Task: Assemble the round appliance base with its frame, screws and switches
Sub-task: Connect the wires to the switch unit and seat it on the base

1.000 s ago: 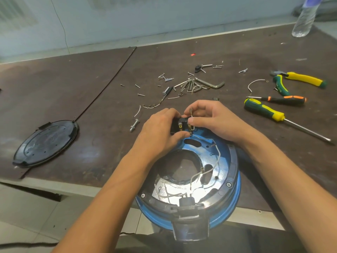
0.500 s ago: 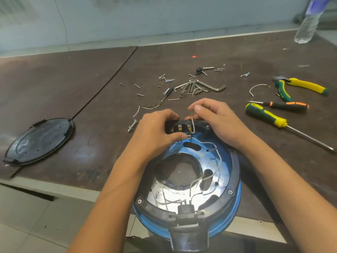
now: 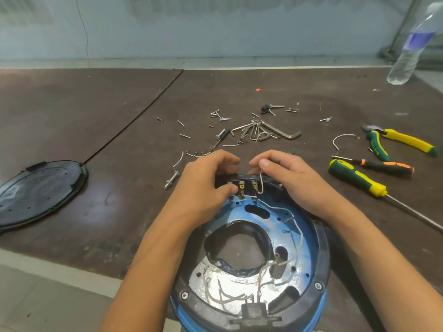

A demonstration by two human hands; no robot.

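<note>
Both of my hands are working at the far rim of the round base [image 3: 249,255], which is sitting at the near counter [image 3: 119,212] edge. My left hand [image 3: 206,188] is curling half-closed, thumb pressing the black switch block [image 3: 244,184] with its brass terminals; my right hand [image 3: 292,178] is cupping the rim, pinching a thin white wire [image 3: 261,185]. Black plastic frame [image 3: 322,259] is looking bolted onto blue-painted, shiny metal already. Wiring seems unfinished; loose steel screws [image 3: 223,118] and the ribbed black cover [image 3: 40,192] are waiting, the rubbery-handled screwdriver [image 3: 357,180] lying alongside.
</note>
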